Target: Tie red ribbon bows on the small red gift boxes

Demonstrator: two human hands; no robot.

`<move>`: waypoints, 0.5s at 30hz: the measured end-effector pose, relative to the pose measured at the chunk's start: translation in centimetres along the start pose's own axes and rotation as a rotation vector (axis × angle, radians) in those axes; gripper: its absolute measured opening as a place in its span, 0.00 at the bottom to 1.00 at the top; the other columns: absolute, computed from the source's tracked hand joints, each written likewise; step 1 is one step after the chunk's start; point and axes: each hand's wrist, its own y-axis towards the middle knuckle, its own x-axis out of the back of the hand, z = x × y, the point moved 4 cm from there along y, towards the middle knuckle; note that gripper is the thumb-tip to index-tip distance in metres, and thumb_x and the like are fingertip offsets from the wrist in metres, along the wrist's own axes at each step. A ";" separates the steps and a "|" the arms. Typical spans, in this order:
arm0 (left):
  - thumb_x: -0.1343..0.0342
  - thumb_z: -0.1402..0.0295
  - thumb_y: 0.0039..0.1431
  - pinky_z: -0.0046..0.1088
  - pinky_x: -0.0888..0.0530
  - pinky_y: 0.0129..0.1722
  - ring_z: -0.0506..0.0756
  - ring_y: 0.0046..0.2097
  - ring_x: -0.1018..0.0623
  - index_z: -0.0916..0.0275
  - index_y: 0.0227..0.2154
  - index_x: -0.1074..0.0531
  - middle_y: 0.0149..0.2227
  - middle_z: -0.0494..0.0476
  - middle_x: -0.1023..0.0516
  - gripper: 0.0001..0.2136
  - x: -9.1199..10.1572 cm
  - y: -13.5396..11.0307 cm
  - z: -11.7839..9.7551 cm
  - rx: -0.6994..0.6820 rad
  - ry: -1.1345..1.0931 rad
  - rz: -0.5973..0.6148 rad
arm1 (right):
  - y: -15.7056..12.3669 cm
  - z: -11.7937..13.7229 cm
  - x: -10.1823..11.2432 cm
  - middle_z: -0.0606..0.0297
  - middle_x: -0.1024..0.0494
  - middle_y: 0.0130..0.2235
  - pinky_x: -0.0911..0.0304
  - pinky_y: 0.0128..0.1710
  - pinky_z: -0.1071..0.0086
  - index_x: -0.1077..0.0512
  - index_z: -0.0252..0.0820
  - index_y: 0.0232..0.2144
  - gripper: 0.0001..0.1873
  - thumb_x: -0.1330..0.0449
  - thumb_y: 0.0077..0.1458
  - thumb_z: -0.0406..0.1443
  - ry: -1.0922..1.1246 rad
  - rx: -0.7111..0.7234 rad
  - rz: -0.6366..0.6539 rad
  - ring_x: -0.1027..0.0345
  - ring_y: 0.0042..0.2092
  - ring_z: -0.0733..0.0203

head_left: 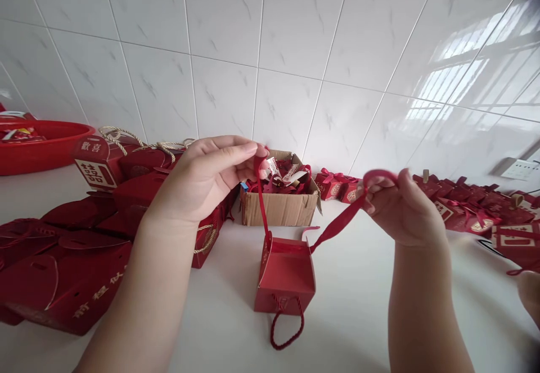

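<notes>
A small red gift box (291,274) stands on the white table in front of me, with a red rope handle (287,339) hanging from its near side. A red ribbon (337,225) runs from the box up to both hands. My left hand (219,173) pinches one end above the box's left side. To the right, my right hand (396,204) grips the other end, with a loop of ribbon standing up over its fingers. Both ribbon lengths look pulled away from the box. Where the ribbon passes behind or through the box is partly hidden.
Behind the gift box, a cardboard box (280,209) holds ribbons and tags. Larger red boxes (80,272) crowd the left, beside a red basin (46,145). Small ribboned boxes (472,210) line the right. Another person's hand (529,294) shows at the right edge. A tiled wall (223,91) rises behind.
</notes>
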 end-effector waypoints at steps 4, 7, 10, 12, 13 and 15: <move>0.42 0.75 0.48 0.28 0.27 0.33 0.52 0.30 0.24 0.64 0.28 0.21 0.26 0.55 0.23 0.05 -0.1 0.0 0.4 0.009 0.070 0.049 | 0.0 0.5 -0.6 0.59 0.24 0.34 0.32 0.41 0.56 0.25 0.48 0.36 0.36 0.66 0.58 0.59 -0.065 0.096 -0.007 0.29 0.36 0.54; 0.39 0.75 0.46 0.29 0.27 0.35 0.53 0.33 0.22 0.61 0.27 0.21 0.28 0.54 0.21 0.05 -0.1 0.0 0.9 -0.017 0.128 0.000 | -0.2 0.8 -1.3 0.60 0.22 0.37 0.31 0.41 0.57 0.25 0.48 0.37 0.22 0.51 0.58 0.54 -0.089 0.173 -0.093 0.28 0.40 0.54; 0.39 0.75 0.46 0.29 0.26 0.39 0.54 0.36 0.22 0.59 0.24 0.22 0.29 0.52 0.21 0.04 -0.2 0.1 1.2 -0.099 0.176 -0.094 | -0.4 1.0 -2.3 0.64 0.21 0.36 0.30 0.40 0.61 0.25 0.49 0.37 0.08 0.37 0.52 0.40 -0.072 0.237 -0.191 0.27 0.39 0.58; 0.39 0.75 0.47 0.30 0.26 0.41 0.54 0.39 0.22 0.58 0.23 0.22 0.30 0.51 0.21 0.05 -0.3 0.0 1.4 -0.144 0.223 -0.135 | -0.5 1.3 -3.0 0.66 0.21 0.36 0.29 0.39 0.64 0.24 0.49 0.36 0.07 0.36 0.51 0.35 -0.053 0.293 -0.219 0.27 0.38 0.60; 0.39 0.75 0.47 0.30 0.26 0.41 0.55 0.40 0.22 0.59 0.23 0.22 0.31 0.51 0.20 0.05 -0.4 0.0 1.4 -0.162 0.247 -0.147 | -0.5 1.5 -3.3 0.66 0.22 0.36 0.29 0.39 0.64 0.24 0.49 0.36 0.07 0.36 0.52 0.34 -0.047 0.322 -0.222 0.27 0.39 0.60; 0.40 0.76 0.48 0.30 0.26 0.43 0.54 0.41 0.22 0.59 0.23 0.22 0.32 0.52 0.20 0.06 -0.7 -0.1 1.3 -0.196 0.286 -0.147 | -0.6 1.9 -3.7 0.66 0.22 0.39 0.29 0.41 0.64 0.23 0.50 0.36 0.09 0.38 0.52 0.32 -0.058 0.360 -0.228 0.28 0.41 0.60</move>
